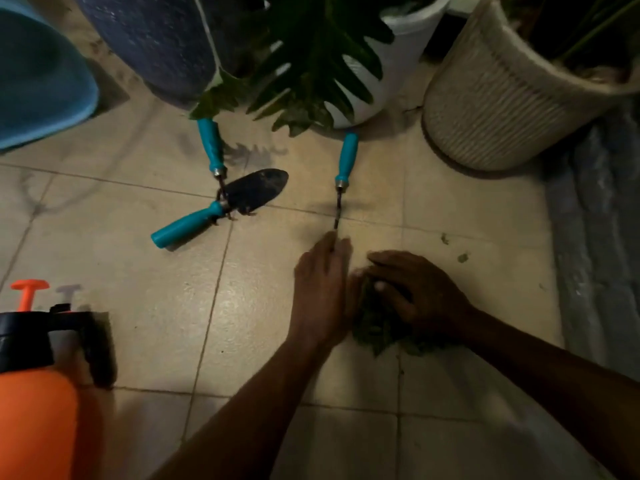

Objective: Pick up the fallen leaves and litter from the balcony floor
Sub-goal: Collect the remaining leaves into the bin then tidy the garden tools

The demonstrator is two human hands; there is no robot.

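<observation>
A heap of green fallen leaves (375,332) lies on the beige tiled balcony floor (242,306), just right of centre. My left hand (322,292) stands on edge with straight fingers against the heap's left side. My right hand (415,292) lies flat over the top of the heap, fingers pointing left and pressing on the leaves. Most of the heap is hidden between and under my hands. Two small leaf scraps (462,258) lie on the tile to the right, further off.
A teal-handled hand tool (346,161) lies just beyond my left fingertips. A trowel (225,206) and another teal-handled tool (212,147) lie at centre left. An orange sprayer (34,368) stands at lower left. Plant pots (491,98) line the back; a plastic sheet (595,237) runs along the right.
</observation>
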